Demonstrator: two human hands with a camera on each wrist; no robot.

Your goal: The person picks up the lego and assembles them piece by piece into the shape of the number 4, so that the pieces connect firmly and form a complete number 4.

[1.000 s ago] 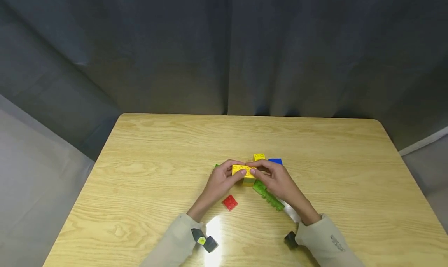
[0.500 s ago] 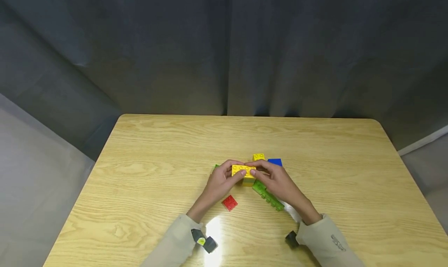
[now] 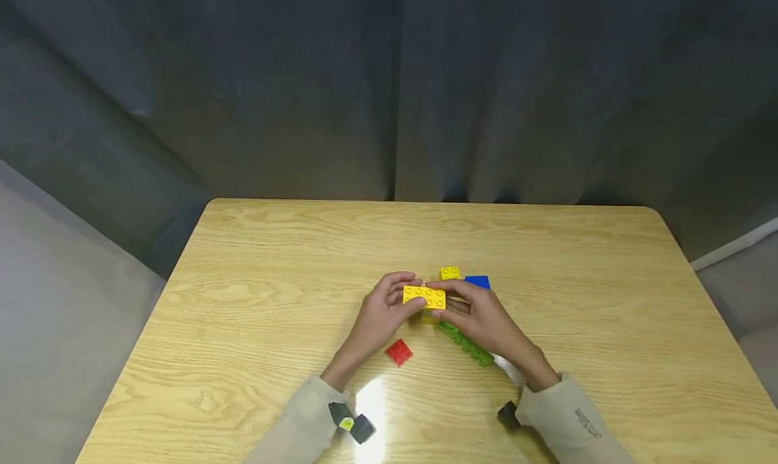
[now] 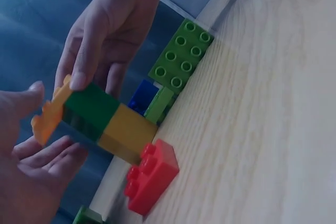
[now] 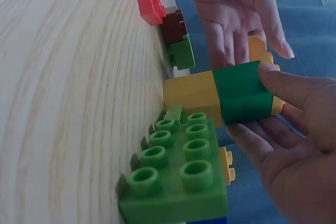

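Observation:
A stack of toy building bricks stands on the table between both hands: a yellow brick (image 5: 191,95) at the bottom, a dark green brick (image 5: 244,93) above it and a thin yellow plate (image 3: 424,295) with studs on top. My right hand (image 3: 480,315) pinches the dark green brick between thumb and fingers, just under the plate. Spread around the plate's left end is my left hand (image 3: 377,315). Its thumb (image 4: 23,100) and fingers are apart from the plate in the left wrist view, though the thumb overlaps the plate in the head view.
A red brick (image 3: 399,352) lies nearest the person. Long light green bricks (image 3: 468,346) lie beside the right forearm. Behind the right hand are another yellow brick (image 3: 450,273) and a blue brick (image 3: 477,281). A brown brick (image 5: 173,27) and a green brick (image 5: 182,53) lie left of the stack.
My left fingers have loosened and drawn away from the plate. My right thumb has slid from the plate's top down to the front of the stack. The stack stays in place.

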